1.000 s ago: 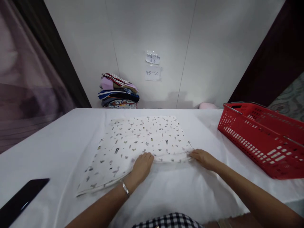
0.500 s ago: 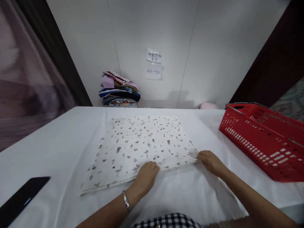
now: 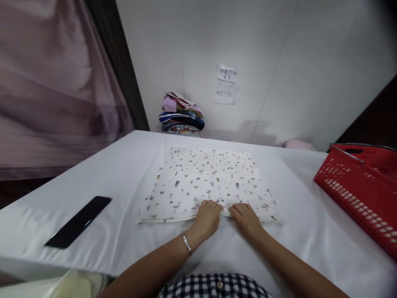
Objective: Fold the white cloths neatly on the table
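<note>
A folded white cloth (image 3: 198, 178) printed with small palm trees, flamingos and rainbows lies flat on the white-covered table. At the middle of its near edge, my left hand (image 3: 208, 217), with a silver bracelet at the wrist, has its fingers closed over the layers. Just to the right, a small gap away, my right hand (image 3: 246, 218) also grips that edge, its fingers curled on the fabric. The thumbs are mostly hidden. Both near corners of the cloth lie free on the table.
To the left on the table (image 3: 124, 165) lies a black phone-like slab (image 3: 79, 221). A red perforated basket (image 3: 356, 190) with metal handles stands at the right edge. Behind the table rises a stack of folded fabrics (image 3: 182, 116), below paper signs (image 3: 225, 93) on the wall.
My right hand has moved left from the cloth's near right corner to the middle of the near edge, beside my left hand. The view has turned left, showing more curtain.
</note>
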The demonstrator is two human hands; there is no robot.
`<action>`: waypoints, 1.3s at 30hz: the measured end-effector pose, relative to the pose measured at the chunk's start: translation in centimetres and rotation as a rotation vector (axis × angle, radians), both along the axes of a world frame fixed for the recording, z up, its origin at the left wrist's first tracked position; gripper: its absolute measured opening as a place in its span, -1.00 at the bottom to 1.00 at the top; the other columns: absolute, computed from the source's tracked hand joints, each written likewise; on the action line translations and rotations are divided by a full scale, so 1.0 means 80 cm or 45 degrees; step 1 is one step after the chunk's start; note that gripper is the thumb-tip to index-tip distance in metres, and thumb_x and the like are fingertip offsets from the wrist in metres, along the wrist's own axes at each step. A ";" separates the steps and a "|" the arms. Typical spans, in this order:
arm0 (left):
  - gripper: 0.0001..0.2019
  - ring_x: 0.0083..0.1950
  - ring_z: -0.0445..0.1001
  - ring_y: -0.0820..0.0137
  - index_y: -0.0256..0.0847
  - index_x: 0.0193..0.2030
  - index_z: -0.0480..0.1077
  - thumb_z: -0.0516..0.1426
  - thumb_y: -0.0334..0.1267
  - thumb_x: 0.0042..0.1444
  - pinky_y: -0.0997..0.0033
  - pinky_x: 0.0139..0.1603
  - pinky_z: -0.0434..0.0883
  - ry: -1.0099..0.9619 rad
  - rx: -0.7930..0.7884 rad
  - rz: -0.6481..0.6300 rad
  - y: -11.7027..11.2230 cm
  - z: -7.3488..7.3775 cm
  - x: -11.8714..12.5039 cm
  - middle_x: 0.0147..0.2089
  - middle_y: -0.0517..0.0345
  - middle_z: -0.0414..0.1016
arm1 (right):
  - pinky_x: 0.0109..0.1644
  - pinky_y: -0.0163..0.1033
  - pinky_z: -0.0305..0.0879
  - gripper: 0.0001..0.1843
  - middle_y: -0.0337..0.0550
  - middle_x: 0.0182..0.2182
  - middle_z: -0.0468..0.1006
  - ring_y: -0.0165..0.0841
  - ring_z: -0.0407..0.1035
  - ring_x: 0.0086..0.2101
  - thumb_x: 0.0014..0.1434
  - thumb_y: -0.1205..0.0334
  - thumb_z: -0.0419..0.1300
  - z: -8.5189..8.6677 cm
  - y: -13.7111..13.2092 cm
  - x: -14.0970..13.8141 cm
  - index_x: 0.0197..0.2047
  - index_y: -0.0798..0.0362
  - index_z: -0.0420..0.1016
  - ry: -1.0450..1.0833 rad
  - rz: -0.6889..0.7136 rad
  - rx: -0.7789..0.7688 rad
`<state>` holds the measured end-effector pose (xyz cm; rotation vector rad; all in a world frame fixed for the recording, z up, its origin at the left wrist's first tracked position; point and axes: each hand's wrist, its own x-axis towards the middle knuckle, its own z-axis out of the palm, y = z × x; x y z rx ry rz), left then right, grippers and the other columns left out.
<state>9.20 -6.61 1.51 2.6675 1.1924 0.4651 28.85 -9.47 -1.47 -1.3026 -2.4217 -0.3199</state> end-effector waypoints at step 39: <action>-0.63 -0.17 0.44 0.40 -0.22 -0.04 0.38 0.05 -0.41 -0.04 0.38 -0.07 0.39 -0.513 -0.343 1.056 -0.043 -0.017 -0.286 -0.12 0.13 0.48 | -0.16 -0.09 0.34 -0.70 0.00 -0.22 0.46 -0.18 0.35 -0.21 0.23 0.24 -0.04 -0.046 0.007 -0.009 -0.03 0.02 0.40 0.213 0.218 0.000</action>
